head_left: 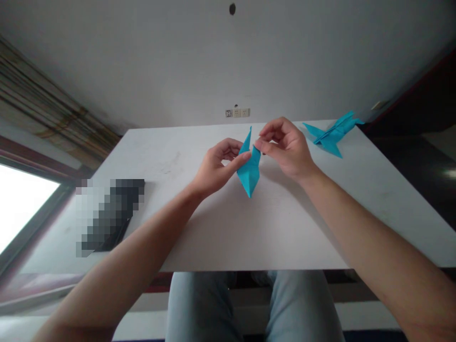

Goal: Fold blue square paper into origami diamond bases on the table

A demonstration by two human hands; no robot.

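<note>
A folded blue origami paper piece [250,175] is held up above the white table, its lower point aimed toward me and two narrow points rising away. My left hand [225,164] grips its left side, thumb across the front and fingers behind. With thumb and index finger, my right hand [285,145] pinches the tip of the right-hand point; that tip is hidden by the fingers. Farther right lies a second blue origami figure [335,134] with several pointed flaps, touched by neither hand.
The white table [199,237] reaches back to a grey wall with sockets [237,113]. A dark, pixelated object [114,213] lies on the left side. A window [24,204] and a striped curtain [53,90] are at the left. My legs are under the front edge.
</note>
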